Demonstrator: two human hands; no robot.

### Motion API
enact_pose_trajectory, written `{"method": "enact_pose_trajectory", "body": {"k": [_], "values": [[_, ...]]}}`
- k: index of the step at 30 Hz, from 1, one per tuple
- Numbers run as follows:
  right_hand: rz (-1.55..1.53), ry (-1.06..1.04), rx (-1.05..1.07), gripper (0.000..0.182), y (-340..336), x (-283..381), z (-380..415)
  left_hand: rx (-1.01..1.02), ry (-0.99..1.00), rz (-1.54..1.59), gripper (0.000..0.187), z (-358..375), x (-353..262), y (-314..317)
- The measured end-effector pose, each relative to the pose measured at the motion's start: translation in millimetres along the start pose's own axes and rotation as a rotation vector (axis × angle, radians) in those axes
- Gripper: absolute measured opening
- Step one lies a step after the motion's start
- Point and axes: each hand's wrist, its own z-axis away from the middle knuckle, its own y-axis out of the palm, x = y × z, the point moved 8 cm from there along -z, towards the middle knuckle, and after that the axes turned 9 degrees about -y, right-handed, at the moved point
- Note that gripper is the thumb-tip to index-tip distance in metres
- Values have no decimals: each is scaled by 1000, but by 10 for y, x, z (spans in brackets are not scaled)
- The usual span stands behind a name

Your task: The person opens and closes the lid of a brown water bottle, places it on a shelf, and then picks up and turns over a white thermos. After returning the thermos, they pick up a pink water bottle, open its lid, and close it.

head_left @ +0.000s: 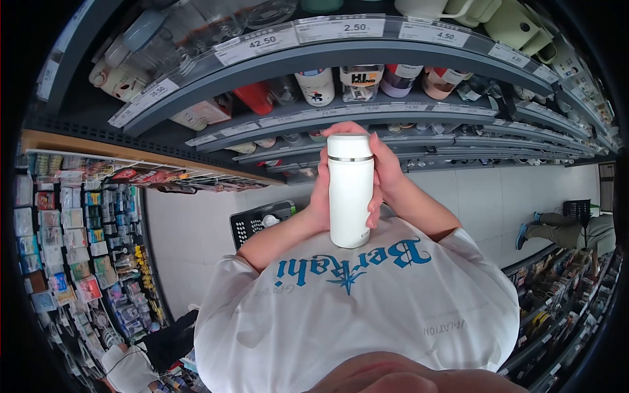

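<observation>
A white insulated bottle [350, 196] with a white lid [348, 143] and a thin silver band stands upright in front of my chest. My left hand [320, 190] is closed around the left side of its body. At the upper right, my right hand [388, 164] is closed about the bottle near the lid, its thumb beside the lid's edge. Fingers show behind the lid and along the right side of the body; the bottle hides much of both grips. Small dark lettering, partly cut off, sits low on the bottle. The lid is on.
Shelves [419, 56] with price tags hold cups and bottles ahead of me. A dark shopping basket [246, 226] with something pale inside is on the floor to the left. Packaged goods hang on a left rack [72, 249]. Other people [131, 367] are at lower left and far right.
</observation>
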Motion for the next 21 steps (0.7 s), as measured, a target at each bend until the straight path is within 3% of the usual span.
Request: {"method": "enact_pose_trajectory", "body": {"k": [11,13,21], "values": [[16,-55,-20,80,-154,270,133,75,-28,-39,99,-280,78,53],[-40,-29,-40,68,-178,299,172,87,-31,-14,99,-308,102,58],[-57,-24,16,74,-219,318,185,76,-33,62,100,-360,121,53]]}}
